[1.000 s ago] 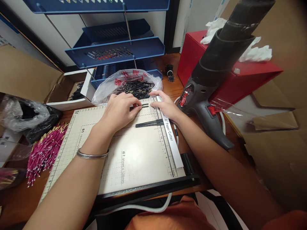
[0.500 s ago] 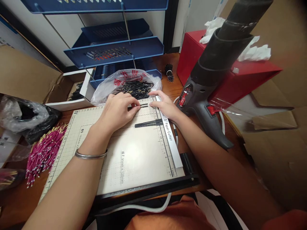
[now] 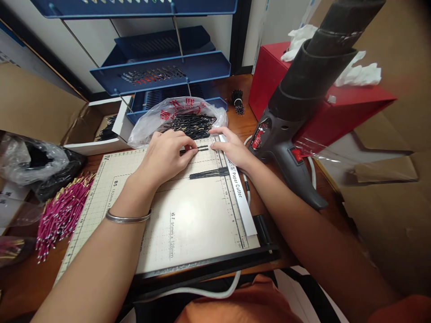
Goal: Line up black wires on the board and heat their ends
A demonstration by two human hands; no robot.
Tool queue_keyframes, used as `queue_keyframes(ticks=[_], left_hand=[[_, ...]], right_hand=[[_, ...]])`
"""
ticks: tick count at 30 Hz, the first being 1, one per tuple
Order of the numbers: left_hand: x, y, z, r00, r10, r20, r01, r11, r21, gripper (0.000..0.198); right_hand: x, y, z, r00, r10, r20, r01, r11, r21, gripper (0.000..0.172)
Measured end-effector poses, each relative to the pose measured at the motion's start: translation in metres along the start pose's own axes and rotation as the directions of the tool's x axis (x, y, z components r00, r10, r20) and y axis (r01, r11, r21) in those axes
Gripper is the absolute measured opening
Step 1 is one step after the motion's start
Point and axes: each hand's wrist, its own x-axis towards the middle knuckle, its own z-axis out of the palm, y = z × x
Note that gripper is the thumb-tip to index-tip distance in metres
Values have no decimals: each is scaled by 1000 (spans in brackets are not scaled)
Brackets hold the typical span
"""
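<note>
My left hand (image 3: 171,154) is closed, pinching a couple of thin black wires (image 3: 203,148) just above the cutting board of a paper cutter (image 3: 158,188). Their ends point right, toward my right hand (image 3: 232,150). That hand rests by the upper end of the white "Paper Cutter" strip (image 3: 240,190), thumb and index finger apart and nothing visible between them; its other fingers are largely hidden. Below both hands, a small row of similar black wires (image 3: 208,173) lies side by side on the board, right ends at the strip.
Behind the board sits a clear plastic bag (image 3: 144,128) of black wires. Magenta wires (image 3: 62,215) are heaped at left. A heat gun (image 3: 286,116) stands at right before a red box (image 3: 367,96). Blue tiered trays (image 3: 161,72) rise at the back, near a white carton (image 3: 92,146).
</note>
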Motion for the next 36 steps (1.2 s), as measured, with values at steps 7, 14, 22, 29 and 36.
queue_keyframes(ticks=[7, 14, 22, 29, 36], left_hand=[[-1, -1, -1, 997, 49, -63, -53, 997, -55, 22], [-5, 24, -8, 971, 231, -66, -239, 901, -363, 22], [-4, 25, 3, 959, 284, 16, -241, 842, -483, 16], [-4, 24, 1, 951, 305, 40, -258, 860, -440, 17], [-3, 25, -2, 949, 313, 47, -279, 897, -342, 19]], right_hand=[[0, 0, 0, 1000, 7, 3, -7, 1000, 6, 54], [-1, -2, 0, 1000, 4, -6, -4, 1000, -11, 52], [1, -1, 0, 1000, -19, 2, 19, 1000, -25, 53], [2, 2, 0, 1000, -15, -8, 15, 1000, -22, 51], [2, 3, 0, 1000, -13, -8, 13, 1000, -14, 48]])
